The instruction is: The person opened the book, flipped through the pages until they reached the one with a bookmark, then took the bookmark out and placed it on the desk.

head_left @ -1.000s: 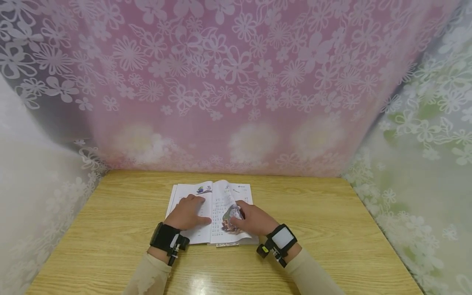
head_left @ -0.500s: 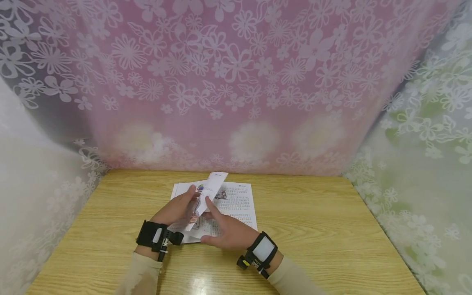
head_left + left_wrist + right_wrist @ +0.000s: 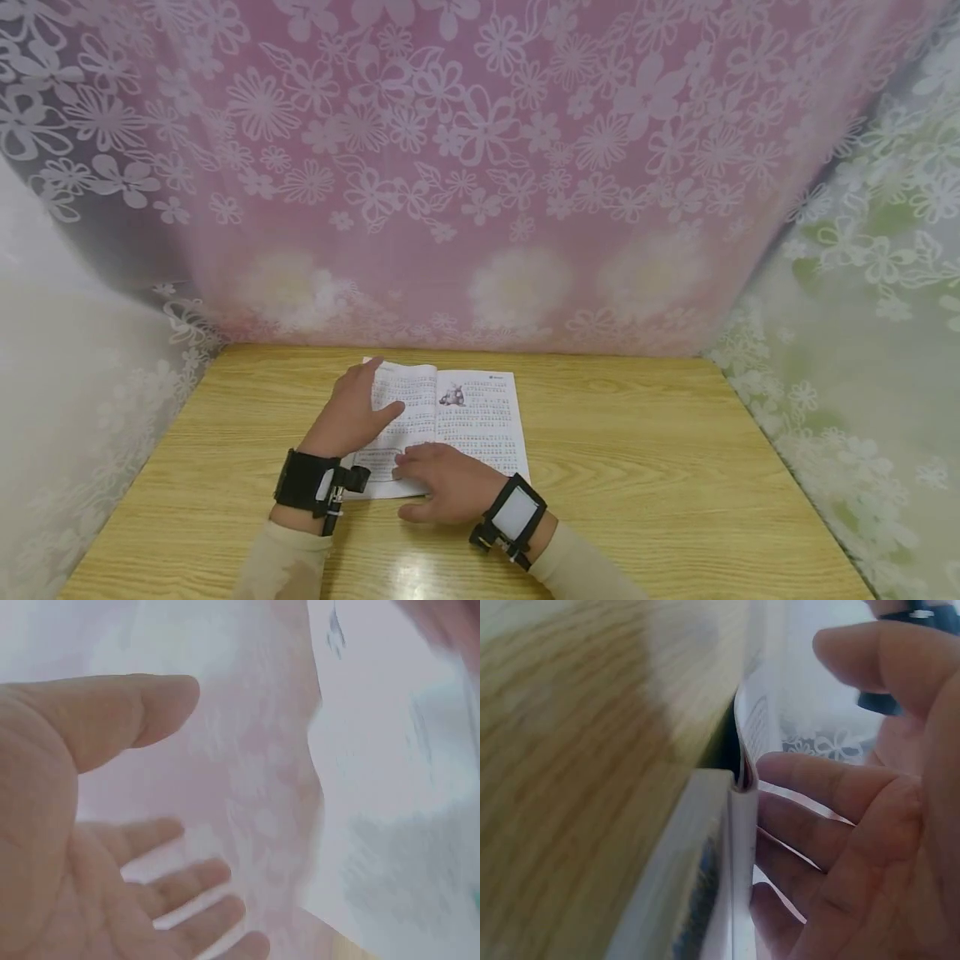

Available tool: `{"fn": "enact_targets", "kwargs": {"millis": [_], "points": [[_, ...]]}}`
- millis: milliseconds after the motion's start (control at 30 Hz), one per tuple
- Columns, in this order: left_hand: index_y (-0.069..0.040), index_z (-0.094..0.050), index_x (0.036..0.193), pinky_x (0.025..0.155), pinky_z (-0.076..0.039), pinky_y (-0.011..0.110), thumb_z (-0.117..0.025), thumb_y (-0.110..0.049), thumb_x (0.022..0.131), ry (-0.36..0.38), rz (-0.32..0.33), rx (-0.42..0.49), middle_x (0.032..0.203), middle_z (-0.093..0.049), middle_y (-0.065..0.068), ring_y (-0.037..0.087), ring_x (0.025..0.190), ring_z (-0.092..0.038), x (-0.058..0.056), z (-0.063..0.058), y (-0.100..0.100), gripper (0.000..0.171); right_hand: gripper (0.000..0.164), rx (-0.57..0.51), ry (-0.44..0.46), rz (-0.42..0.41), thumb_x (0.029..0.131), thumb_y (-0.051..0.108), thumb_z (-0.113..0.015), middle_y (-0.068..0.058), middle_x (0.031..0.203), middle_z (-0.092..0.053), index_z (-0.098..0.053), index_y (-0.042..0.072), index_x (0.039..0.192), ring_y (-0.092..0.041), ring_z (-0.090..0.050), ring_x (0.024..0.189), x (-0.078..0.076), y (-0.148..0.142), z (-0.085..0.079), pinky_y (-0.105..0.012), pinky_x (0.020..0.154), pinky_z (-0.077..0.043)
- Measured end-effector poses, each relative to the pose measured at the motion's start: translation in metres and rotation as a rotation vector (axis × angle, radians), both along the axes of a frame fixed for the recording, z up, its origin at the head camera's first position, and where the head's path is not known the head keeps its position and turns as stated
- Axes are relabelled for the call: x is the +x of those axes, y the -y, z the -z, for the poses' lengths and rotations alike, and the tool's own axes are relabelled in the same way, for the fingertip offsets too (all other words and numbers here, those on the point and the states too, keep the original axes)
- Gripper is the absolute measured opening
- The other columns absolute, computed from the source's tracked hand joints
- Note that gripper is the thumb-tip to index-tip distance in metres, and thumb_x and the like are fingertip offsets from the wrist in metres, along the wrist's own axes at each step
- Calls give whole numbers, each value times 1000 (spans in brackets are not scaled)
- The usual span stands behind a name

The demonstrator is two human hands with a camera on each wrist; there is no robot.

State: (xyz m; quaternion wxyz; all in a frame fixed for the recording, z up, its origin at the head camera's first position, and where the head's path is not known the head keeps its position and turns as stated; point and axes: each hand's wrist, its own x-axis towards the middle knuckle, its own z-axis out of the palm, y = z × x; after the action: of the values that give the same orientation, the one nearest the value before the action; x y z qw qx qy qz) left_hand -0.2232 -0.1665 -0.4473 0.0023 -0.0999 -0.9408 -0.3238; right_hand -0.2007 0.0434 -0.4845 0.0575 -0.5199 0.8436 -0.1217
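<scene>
A printed book [image 3: 480, 429] lies open on the table, with a small picture near the top of its right page. My left hand [image 3: 348, 412] is over the outer edge of the left page, thumb spread toward the middle. In the left wrist view, its fingers [image 3: 187, 889] are extended and hold nothing, beside a white page [image 3: 397, 772]. My right hand [image 3: 453, 485] reaches over the book's lower edge near the fold. In the right wrist view, its fingertips [image 3: 772, 765] are right at the page surface, with the thumb held apart.
The wooden table [image 3: 645, 475] extends around the book on all sides. A pink floral curtain [image 3: 480, 208] hangs along the back edge, and pale floral sheets [image 3: 885, 333] close off the sides. Each wrist wears a black strap [image 3: 307, 482] with a small camera.
The right hand lifted the right-hand page, which stood upright between the hands and now lies on the left. The right hand has moved left and down; the left hand's fingers have spread.
</scene>
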Motion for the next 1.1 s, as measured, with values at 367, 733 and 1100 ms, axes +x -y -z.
{"fn": "enact_targets", "kwargs": {"millis": [367, 733, 1100], "points": [[-6, -49, 141, 98, -38, 49, -57, -25, 96, 51, 130, -62, 140, -45, 18, 36, 129, -41, 3, 20, -29, 50, 41, -115, 181, -90, 95, 46, -55, 14, 132, -50, -62, 21, 127, -1, -41, 125, -8, -13, -8, -15, 103, -29], [-6, -51, 140, 92, -40, 55, -71, -50, 82, 43, 48, -175, 133, -48, 21, 46, 122, -41, -2, 35, -33, 75, 72, -106, -1, 520, 91, 48, -57, -17, 149, -34, -39, 6, 147, -33, -26, 139, -48, -77, 2, -53, 112, -8], [-11, -51, 141, 87, -44, 51, -72, -52, 80, 35, 28, -147, 130, -48, 18, 42, 118, -45, -5, 45, -34, 76, 78, 8, -30, 633, 85, 56, -61, -19, 148, -35, -46, 6, 143, -36, -31, 136, -48, -88, 11, -49, 106, -30]]}}
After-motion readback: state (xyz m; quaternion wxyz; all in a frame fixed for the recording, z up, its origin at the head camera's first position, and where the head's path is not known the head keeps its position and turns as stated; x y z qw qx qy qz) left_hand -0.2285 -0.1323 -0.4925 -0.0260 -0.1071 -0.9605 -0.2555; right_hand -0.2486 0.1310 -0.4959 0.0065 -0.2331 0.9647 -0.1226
